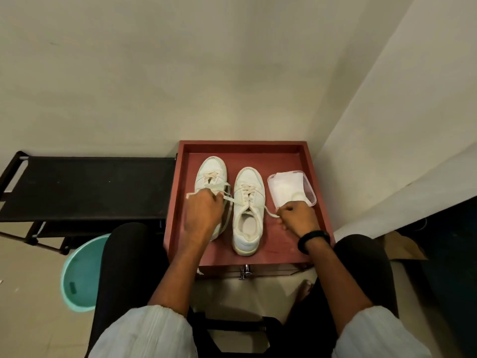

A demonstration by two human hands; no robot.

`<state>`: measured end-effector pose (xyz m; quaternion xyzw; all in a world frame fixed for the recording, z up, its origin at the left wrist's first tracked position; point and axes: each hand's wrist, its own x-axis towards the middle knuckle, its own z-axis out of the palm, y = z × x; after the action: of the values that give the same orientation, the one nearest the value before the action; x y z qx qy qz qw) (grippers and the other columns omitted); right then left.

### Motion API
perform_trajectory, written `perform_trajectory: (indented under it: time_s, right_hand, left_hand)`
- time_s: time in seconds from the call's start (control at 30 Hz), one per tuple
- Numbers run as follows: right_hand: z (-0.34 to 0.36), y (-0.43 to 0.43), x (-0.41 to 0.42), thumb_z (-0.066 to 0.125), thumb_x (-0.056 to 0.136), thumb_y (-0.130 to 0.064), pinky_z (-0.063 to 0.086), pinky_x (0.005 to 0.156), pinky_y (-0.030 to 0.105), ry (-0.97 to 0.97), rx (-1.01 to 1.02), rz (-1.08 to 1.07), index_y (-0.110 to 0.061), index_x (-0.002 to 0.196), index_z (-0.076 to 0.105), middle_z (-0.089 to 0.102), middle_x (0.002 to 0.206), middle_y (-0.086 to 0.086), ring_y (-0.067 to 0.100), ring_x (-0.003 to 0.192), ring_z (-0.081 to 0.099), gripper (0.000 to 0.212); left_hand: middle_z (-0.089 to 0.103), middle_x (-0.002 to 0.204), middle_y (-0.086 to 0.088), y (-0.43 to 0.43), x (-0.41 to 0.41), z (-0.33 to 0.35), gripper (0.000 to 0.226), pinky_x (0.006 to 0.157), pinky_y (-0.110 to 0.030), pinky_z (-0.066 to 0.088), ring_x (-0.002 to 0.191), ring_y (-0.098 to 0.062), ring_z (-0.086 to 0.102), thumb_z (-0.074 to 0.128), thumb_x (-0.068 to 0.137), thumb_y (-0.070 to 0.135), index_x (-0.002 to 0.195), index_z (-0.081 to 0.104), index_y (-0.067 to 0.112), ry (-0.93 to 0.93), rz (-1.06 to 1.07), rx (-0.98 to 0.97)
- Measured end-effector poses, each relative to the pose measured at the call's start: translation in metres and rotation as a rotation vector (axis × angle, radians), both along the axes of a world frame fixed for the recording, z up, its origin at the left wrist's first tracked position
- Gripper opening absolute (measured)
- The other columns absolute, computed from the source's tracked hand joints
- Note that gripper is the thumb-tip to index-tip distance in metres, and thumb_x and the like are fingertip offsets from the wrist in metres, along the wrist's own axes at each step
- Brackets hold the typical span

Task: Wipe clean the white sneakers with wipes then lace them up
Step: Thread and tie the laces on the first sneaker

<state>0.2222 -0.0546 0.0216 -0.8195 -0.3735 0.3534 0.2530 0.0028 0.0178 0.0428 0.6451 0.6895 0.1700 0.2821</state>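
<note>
Pale ribbed sleeves (144,334) sit nearest, and beyond them both hands are over the red tray (273,246): the left hand (204,213) is clenched round lace strands (229,197) atop the left sneaker (211,169), while the right hand (299,218) — black band (313,239) at its wrist — pinches the lace end (271,213) of the right sneaker (247,228). Both white sneakers stand side by side on the tray, long axes running near to far, heels near, toes pointing at the far wall (232,73); just right of them sits a clear tub of wipes (291,187).
</note>
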Motion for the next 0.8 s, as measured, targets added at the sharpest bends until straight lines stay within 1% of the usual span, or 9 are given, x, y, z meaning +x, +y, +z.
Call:
perform_trajectory:
  time_s: [0.1, 0.17, 0.27, 0.33, 0.43, 0.5, 0.57, 0.63, 0.8]
  right_hand:
    - [-0.004, 0.005, -0.015, 0.063, 0.09, -0.041, 0.049, 0.056, 0.032, 0.182, -0.04, -0.049, -0.012, 0.068, 0.07, 0.066, 0.056, 0.001, 0.016, 0.048, 0.056, 0.037]
    - [-0.009, 0.008, -0.024, 0.062, 0.089, -0.051, 0.044, 0.052, 0.028, 0.252, -0.075, -0.097, -0.011, 0.068, 0.07, 0.064, 0.053, 0.001, 0.017, 0.046, 0.053, 0.046]
    - [-0.014, 0.014, -0.035, 0.058, 0.086, -0.062, 0.048, 0.059, 0.035, 0.13, -0.011, -0.133, -0.01, 0.062, 0.067, 0.066, 0.057, 0.005, 0.026, 0.056, 0.06, 0.058]
    - [-0.012, 0.019, -0.042, 0.06, 0.088, -0.057, 0.048, 0.064, 0.034, 0.065, 0.054, -0.147, -0.015, 0.059, 0.063, 0.066, 0.062, 0.003, 0.026, 0.066, 0.061, 0.051]
    - [-0.01, 0.026, -0.053, 0.069, 0.089, -0.039, 0.051, 0.07, 0.028, 0.101, 0.155, -0.154, -0.018, 0.084, 0.074, 0.073, 0.081, -0.001, 0.018, 0.079, 0.065, 0.022]
    - [-0.011, 0.029, -0.059, 0.071, 0.089, -0.028, 0.048, 0.064, 0.023, 0.152, 0.198, -0.142, -0.018, 0.082, 0.073, 0.071, 0.076, -0.004, 0.012, 0.072, 0.064, 0.012]
    - [-0.012, 0.029, -0.059, 0.07, 0.09, -0.022, 0.047, 0.06, 0.025, 0.258, 0.215, -0.166, -0.019, 0.073, 0.069, 0.067, 0.067, -0.004, 0.011, 0.059, 0.058, 0.017]
    - [-0.01, 0.029, -0.053, 0.064, 0.092, -0.014, 0.047, 0.056, 0.027, 0.372, 0.205, -0.212, -0.015, 0.072, 0.067, 0.065, 0.067, 0.002, 0.012, 0.052, 0.054, 0.021]
    - [-0.01, 0.025, -0.035, 0.053, 0.088, -0.001, 0.048, 0.057, 0.027, 0.358, 0.187, -0.338, -0.013, 0.067, 0.071, 0.068, 0.064, 0.0, 0.012, 0.058, 0.058, 0.03]
  left_hand:
    - [0.07, 0.061, -0.01, -0.005, 0.016, -0.009, 0.05, 0.069, -0.037, 0.058, 0.062, -0.03, 0.07, 0.056, 0.098, 0.044, 0.067, 0.067, 0.007, -0.196, -0.028, -0.172]
    - [0.068, 0.061, -0.009, -0.01, 0.028, -0.014, 0.053, 0.066, -0.035, 0.05, 0.066, -0.03, 0.067, 0.057, 0.097, 0.047, 0.062, 0.063, 0.007, -0.128, -0.071, -0.13]
    - [0.072, 0.072, -0.01, -0.016, 0.041, -0.025, 0.048, 0.071, -0.036, 0.051, 0.075, -0.029, 0.068, 0.058, 0.095, 0.05, 0.079, 0.07, 0.007, -0.112, -0.08, -0.078]
    - [0.074, 0.081, -0.009, -0.019, 0.047, -0.03, 0.035, 0.071, -0.035, 0.051, 0.078, -0.026, 0.067, 0.062, 0.095, 0.043, 0.094, 0.073, 0.01, -0.187, -0.063, -0.039]
    - [0.07, 0.073, 0.002, -0.024, 0.05, -0.031, 0.018, 0.062, -0.026, 0.042, 0.069, -0.013, 0.063, 0.066, 0.095, 0.031, 0.09, 0.076, 0.016, -0.385, -0.008, -0.015]
    - [0.073, 0.077, 0.005, -0.025, 0.049, -0.033, 0.015, 0.061, -0.018, 0.043, 0.073, -0.008, 0.065, 0.066, 0.096, 0.026, 0.09, 0.078, 0.017, -0.434, -0.016, 0.012]
    - [0.075, 0.081, 0.007, -0.025, 0.047, -0.034, 0.013, 0.064, -0.011, 0.044, 0.077, -0.006, 0.067, 0.067, 0.096, 0.023, 0.092, 0.078, 0.018, -0.462, -0.028, 0.029]
    - [0.073, 0.081, 0.007, -0.024, 0.045, -0.036, 0.013, 0.069, -0.015, 0.047, 0.079, -0.009, 0.067, 0.067, 0.095, 0.021, 0.091, 0.078, 0.017, -0.49, -0.018, 0.058]
    - [0.068, 0.062, 0.003, -0.025, 0.044, -0.038, 0.018, 0.063, -0.027, 0.051, 0.061, -0.014, 0.065, 0.065, 0.097, 0.02, 0.081, 0.074, 0.017, -0.51, 0.111, 0.008]
